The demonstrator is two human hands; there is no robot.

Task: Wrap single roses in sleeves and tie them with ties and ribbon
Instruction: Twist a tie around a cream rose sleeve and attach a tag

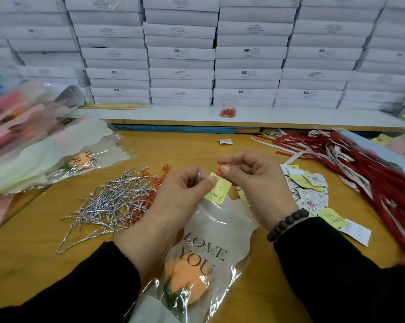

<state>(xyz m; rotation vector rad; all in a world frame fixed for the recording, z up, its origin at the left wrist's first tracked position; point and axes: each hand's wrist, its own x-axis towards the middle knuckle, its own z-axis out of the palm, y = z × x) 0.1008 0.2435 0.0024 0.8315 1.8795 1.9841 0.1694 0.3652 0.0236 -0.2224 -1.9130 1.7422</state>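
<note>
An orange rose (187,284) lies in a clear sleeve (222,227) printed "LOVE YOU", its open end pointing away from me. My left hand (182,190) pinches the sleeve's top edge together with a yellow handwritten note (219,190). My right hand (252,176) pinches a red paper clip (219,170) at the note's upper corner. A heap of silver twist ties (112,201) lies to the left, with loose red clips (160,177) among them. Red and white ribbons (364,169) spread at the right.
Wrapped roses in sleeves (45,150) pile up at the left. Yellow notes and round stickers (311,194) lie under my right wrist. A cup spilling red clips (228,110) and wooden sticks (117,106) sit on the white shelf below stacked white boxes (180,52).
</note>
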